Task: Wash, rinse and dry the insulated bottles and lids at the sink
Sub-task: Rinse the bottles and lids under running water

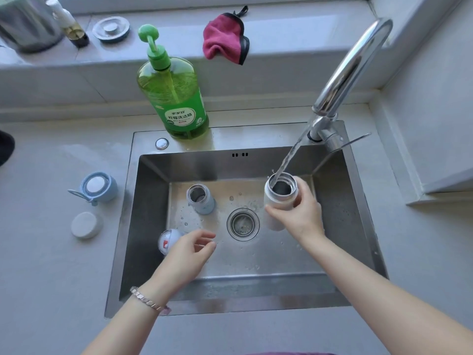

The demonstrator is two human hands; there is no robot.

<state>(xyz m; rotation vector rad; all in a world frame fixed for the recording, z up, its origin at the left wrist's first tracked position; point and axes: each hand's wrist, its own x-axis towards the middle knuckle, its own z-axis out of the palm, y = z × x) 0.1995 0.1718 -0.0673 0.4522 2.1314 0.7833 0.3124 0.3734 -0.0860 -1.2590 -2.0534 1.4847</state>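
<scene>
One white bottle (273,198) is gripped by the right hand (299,213) at the right side of the sink (230,303) and filled under the tap stream (289,157), so rinsing is judged in hand. The left hand (186,252) is held loosely curled, empty, near the front-left corner. Next, swirling and emptying seem called for.

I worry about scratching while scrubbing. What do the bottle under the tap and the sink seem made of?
The white bottle, gripped by the right hand: probably steel, shiny grey metal at mouth and inside, matt white coating outside. The sink: brushed stainless steel, judging by its dull grey sheen and soft reflections.
</scene>
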